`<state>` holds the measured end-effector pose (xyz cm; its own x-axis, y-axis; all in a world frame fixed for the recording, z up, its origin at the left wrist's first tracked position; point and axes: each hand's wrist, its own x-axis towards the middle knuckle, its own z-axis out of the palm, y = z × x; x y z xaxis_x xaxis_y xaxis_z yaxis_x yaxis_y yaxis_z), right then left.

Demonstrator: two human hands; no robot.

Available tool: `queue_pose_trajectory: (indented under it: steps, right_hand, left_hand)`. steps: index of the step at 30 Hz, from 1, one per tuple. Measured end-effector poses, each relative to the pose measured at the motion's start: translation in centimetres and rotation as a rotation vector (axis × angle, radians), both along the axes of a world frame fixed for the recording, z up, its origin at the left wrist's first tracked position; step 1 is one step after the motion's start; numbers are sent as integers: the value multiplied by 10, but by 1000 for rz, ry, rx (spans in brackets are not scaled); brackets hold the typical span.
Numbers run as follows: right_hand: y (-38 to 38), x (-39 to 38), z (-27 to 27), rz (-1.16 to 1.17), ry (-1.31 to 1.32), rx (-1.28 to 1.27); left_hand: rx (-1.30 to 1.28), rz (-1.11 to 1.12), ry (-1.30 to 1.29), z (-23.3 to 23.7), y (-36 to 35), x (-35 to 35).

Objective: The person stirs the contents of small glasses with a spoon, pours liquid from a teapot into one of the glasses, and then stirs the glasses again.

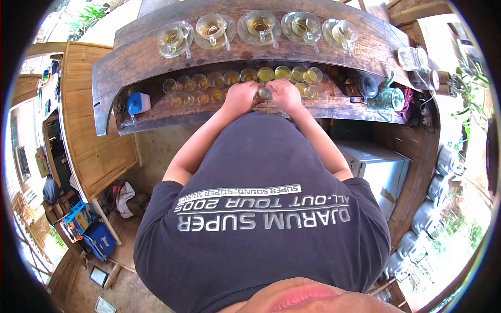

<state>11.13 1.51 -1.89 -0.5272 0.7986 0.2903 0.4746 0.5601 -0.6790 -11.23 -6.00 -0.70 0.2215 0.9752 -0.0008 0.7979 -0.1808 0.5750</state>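
Note:
My left hand (239, 97) and my right hand (286, 94) meet at the lower wooden shelf (334, 105). Between their fingers sits a small glass (265, 93) of yellowish liquid, gripped from both sides. Just beyond the hands run two rows of several small glasses (249, 75) filled with the same liquid. On the upper counter (130, 55) stand several glass cups on saucers (211, 27), each with tea and a spoon.
A blue-lidded container (138, 103) sits at the shelf's left end. Glass jars (389, 98) and lidded jars (413, 58) stand at the right. A white box-like appliance (381, 169) is below right. A wooden cabinet (91, 130) stands to the left.

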Motion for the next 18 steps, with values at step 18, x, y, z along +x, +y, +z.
queue_pose_trajectory:
  steps: [18]
  right_hand:
    - [1,0,2,44,-40,-12]
  left_hand:
    - [44,7,-26,-9,-1,-1]
